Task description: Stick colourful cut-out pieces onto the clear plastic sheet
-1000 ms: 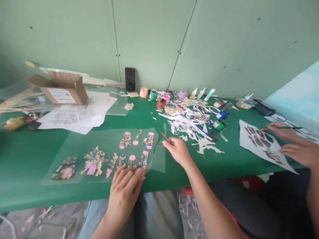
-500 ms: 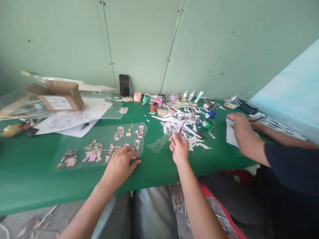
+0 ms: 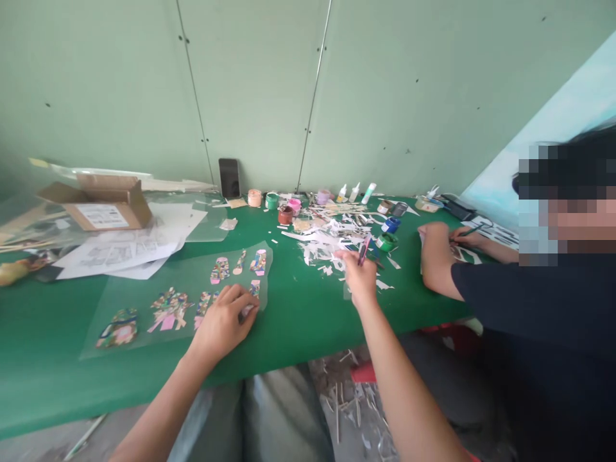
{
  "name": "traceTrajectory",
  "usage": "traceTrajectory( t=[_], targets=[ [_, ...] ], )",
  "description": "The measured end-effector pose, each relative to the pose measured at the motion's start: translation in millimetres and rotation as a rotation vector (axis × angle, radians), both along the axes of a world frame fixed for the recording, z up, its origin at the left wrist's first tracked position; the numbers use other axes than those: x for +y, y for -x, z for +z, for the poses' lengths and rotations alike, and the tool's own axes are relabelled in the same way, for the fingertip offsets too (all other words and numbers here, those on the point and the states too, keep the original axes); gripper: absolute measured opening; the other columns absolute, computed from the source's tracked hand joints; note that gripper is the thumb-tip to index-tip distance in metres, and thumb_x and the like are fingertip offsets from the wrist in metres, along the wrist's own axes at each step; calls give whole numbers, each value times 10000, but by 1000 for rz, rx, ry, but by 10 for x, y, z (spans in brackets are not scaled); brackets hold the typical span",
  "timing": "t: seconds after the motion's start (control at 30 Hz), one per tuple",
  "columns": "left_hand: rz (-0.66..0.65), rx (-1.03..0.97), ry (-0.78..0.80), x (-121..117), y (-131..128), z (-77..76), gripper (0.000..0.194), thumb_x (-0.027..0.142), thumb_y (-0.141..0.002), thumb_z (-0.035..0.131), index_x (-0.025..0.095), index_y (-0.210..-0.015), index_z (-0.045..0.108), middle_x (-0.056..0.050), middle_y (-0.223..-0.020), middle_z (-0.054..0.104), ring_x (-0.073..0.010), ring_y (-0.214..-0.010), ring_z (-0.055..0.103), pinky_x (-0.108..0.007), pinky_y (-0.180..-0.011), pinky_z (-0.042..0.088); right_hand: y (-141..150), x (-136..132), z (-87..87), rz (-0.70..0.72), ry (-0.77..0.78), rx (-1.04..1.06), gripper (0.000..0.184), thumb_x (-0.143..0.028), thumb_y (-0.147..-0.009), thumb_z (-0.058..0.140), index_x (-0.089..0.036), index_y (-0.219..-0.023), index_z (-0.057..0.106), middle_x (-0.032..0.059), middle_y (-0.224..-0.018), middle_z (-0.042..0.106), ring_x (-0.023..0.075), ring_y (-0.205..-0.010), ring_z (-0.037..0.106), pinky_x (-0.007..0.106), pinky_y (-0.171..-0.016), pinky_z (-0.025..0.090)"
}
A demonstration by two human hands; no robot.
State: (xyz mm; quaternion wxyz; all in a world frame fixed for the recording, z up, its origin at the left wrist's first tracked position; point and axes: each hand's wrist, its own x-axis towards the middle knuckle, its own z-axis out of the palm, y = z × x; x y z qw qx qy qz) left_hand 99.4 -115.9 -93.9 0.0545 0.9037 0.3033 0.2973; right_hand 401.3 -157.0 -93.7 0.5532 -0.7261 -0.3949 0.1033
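The left hand [image 3: 224,324] is positioned palm down on the clear sheet [image 3: 144,292], near the sheet's right end. Its fingers are bent and partly open; a gap shows between thumb and index finger, with part of a pink piece visible in it. The hand covers some of the patterned pieces [image 3: 220,271]; whether it presses on any of them cannot be determined.

The right hand [image 3: 363,279] is closed around a slender pink-and-dark tool [image 3: 363,250], held upright with a slight tilt (its lower end is hidden by the hand). This hand is located to the right of the clear sheet, apart from it, in front of the white paper scraps [image 3: 332,240].

The clear sheet lies flat on the green table [image 3: 289,327]. The patterned pieces are laid out on it, several in an upper row and others below and to the left.

Paint jars [image 3: 285,215] stand behind and beside the scraps. A phone [image 3: 230,178] leans upright against the wall [image 3: 255,96]. A cardboard box [image 3: 106,208] rests on printed papers [image 3: 128,247] at the left. At the right, another person [image 3: 539,340] in a dark short-sleeved top holds a thin dark tool [image 3: 474,229].
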Motion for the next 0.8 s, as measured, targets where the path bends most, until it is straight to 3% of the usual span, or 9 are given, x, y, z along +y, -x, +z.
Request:
traceTrajectory(
  t=[0.1,0.27,0.4,0.57,0.7,0.8],
  targets=[
    [-16,81,17,6,-19,0,171,184,-911,489,225,-844,640,-20,-811,641,-186,-782,579,-310,-713,475,-309,282,133,-98,187,-145,426,-366,-817,537,-117,-1142,659,104,-984,738,173,-766,661,252,-676,484],
    [17,106,17,-13,-34,-8,177,173,-903,489,222,-834,644,-20,-783,645,-185,-765,575,-318,-711,475,-521,614,177,-116,433,-258,265,-193,-776,536,-129,-923,746,120,-868,744,232,-802,684,284,-700,483],
    [23,103,10,-13,-35,-20,180,166,-900,490,224,-824,643,-20,-775,648,-188,-760,574,-316,-696,470,-505,626,143,-174,566,-394,290,-184,-825,504,-142,-968,752,167,-981,730,268,-914,679,313,-744,472],
    [13,94,-6,-1,-35,-27,156,168,-896,509,227,-821,632,-13,-766,647,-190,-750,570,-314,-693,462,-390,518,174,-148,631,-519,346,-276,-944,411,-186,-1114,699,128,-1035,722,233,-963,664,283,-742,453],
    [1,103,7,1,-31,-11,170,175,-908,490,224,-824,629,-13,-767,652,-185,-751,573,-310,-693,466,-308,506,212,-120,705,-566,364,-365,-914,534,-174,-1200,654,144,-1101,703,252,-992,662,298,-746,466],
    [0,105,2,2,-32,0,179,173,-909,486,225,-821,632,-14,-756,647,-183,-744,573,-306,-685,468,-316,550,217,-115,779,-581,332,-341,-883,585,-115,-1096,701,189,-1088,697,285,-981,669,325,-742,477]
  ],
)
